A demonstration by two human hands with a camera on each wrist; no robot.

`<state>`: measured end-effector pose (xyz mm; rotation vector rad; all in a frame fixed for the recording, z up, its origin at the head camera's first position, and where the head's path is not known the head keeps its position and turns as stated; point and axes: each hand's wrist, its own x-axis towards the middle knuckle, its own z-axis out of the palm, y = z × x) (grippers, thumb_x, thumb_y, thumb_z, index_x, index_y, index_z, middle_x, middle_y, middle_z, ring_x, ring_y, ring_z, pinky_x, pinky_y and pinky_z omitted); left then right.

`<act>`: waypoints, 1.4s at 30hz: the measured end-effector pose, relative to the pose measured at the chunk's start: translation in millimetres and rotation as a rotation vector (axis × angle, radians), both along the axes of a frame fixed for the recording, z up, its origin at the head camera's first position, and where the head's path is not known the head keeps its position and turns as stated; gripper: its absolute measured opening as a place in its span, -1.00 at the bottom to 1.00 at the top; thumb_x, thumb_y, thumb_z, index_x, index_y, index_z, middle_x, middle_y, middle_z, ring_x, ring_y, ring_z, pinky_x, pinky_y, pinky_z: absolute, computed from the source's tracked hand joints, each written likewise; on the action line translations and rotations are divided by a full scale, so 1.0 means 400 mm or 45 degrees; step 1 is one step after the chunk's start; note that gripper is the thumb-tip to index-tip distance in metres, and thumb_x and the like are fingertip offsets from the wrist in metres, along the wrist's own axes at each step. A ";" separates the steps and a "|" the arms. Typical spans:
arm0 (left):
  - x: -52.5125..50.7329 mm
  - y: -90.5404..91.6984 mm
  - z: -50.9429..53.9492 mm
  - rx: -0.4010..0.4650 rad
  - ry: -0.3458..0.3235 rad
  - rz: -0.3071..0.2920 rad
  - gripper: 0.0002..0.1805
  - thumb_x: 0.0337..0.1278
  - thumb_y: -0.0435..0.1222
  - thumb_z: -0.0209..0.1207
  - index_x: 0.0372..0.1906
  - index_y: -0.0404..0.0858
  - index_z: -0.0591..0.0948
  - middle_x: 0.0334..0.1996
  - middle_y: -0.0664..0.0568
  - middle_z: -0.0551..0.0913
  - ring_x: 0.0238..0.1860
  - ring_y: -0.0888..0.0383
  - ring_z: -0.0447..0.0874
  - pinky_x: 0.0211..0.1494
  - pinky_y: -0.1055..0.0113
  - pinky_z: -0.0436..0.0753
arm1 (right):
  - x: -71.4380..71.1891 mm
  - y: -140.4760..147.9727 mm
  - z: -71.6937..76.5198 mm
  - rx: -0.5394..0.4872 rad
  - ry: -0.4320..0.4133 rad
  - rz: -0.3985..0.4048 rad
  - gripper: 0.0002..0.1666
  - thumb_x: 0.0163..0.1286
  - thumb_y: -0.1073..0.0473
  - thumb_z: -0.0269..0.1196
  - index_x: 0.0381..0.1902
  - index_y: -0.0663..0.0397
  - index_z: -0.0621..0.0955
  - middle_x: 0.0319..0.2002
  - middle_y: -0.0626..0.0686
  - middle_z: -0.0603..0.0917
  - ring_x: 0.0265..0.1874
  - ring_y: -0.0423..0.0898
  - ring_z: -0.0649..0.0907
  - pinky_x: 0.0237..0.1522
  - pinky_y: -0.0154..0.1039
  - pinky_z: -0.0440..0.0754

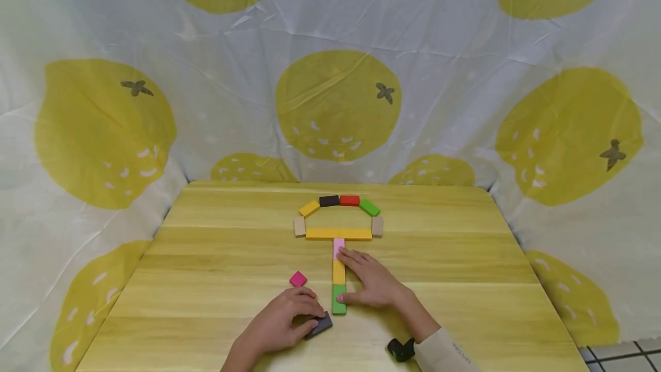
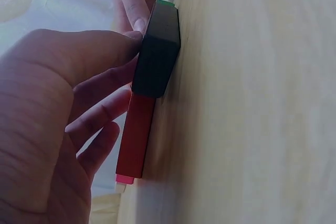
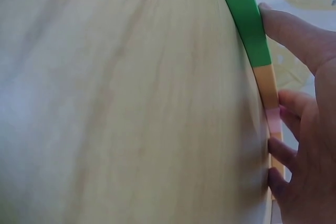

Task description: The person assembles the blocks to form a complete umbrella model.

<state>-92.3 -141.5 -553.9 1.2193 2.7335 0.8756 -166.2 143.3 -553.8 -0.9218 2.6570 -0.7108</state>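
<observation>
My left hand [image 1: 283, 317] pinches a dark grey block [image 1: 319, 326] between thumb and fingers, low on the wooden table. In the left wrist view a red block [image 2: 136, 135] lies just past the dark one; from the head it is mostly hidden by my fingers. A small magenta block [image 1: 298, 279] sits beyond that hand. My right hand [image 1: 375, 281] rests along a straight column, its fingers spread. The thumb touches the green block [image 1: 338, 306] at the near end, and fingertips reach the pink block [image 1: 338, 244]; a yellow block [image 1: 338, 272] lies between them.
Two long yellow blocks [image 1: 322, 234] lie crosswise above the column. Over them curves an arch of tan [image 1: 299, 227], yellow [image 1: 309, 208], black [image 1: 329, 201], red [image 1: 349, 200] and green blocks [image 1: 369, 207]. A black object [image 1: 400, 350] is by my right cuff. Lemon-print cloth [image 1: 338, 105] hangs behind.
</observation>
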 end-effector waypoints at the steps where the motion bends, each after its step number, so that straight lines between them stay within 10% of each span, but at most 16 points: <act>1: 0.002 -0.001 0.001 0.002 -0.001 0.003 -0.81 0.35 -0.16 0.32 -0.01 0.11 0.79 -0.01 0.43 0.72 0.21 0.23 0.60 0.30 0.09 0.62 | 0.001 -0.001 -0.001 0.001 -0.001 0.002 0.17 0.29 -0.53 0.24 0.67 -0.21 0.12 0.66 -0.13 0.11 0.62 0.10 0.18 0.55 0.24 0.23; 12: 0.016 0.012 0.013 0.135 -0.044 -0.139 -0.78 0.34 -0.26 0.33 0.02 -0.02 0.80 0.04 0.28 0.71 0.08 0.35 0.63 0.14 0.38 0.68 | 0.003 -0.001 -0.013 0.000 0.028 0.014 0.19 0.29 -0.57 0.20 0.68 -0.20 0.11 0.66 -0.14 0.10 0.62 0.09 0.18 0.53 0.24 0.27; 42: 0.029 0.054 0.050 -0.093 -0.063 -0.012 -0.78 0.42 -0.26 0.26 0.05 -0.12 0.78 0.06 0.17 0.72 0.10 0.24 0.67 0.14 0.32 0.71 | -0.002 0.000 -0.015 -0.016 0.019 -0.008 0.17 0.28 -0.58 0.21 0.67 -0.28 0.11 0.66 -0.18 0.11 0.62 0.06 0.18 0.54 0.20 0.28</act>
